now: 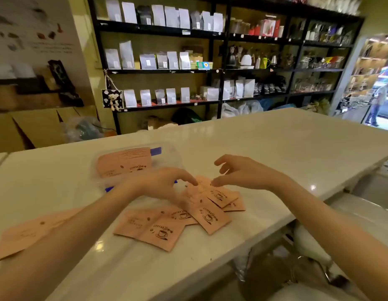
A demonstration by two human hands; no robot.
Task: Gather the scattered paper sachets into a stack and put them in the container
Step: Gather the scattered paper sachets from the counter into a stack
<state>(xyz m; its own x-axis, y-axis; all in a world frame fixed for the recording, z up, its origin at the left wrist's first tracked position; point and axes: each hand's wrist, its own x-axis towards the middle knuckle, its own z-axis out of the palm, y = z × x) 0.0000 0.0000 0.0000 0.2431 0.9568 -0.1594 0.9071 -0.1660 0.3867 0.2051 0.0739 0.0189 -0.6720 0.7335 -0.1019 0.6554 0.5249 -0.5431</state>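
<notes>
Several pink-brown paper sachets printed with a coffee cup lie scattered and overlapping on the white counter. One more sachet lies apart at the far left, partly under my left forearm. A clear plastic container with blue clips stands behind them and holds a few sachets. My left hand hovers over the pile, fingertips touching the top sachet. My right hand is just right of it, fingers spread and curled, holding nothing.
Black shelves with white coffee bags and kettles line the back wall. The counter's edge runs diagonally at the right, with a stool below it. A person stands in the doorway far right.
</notes>
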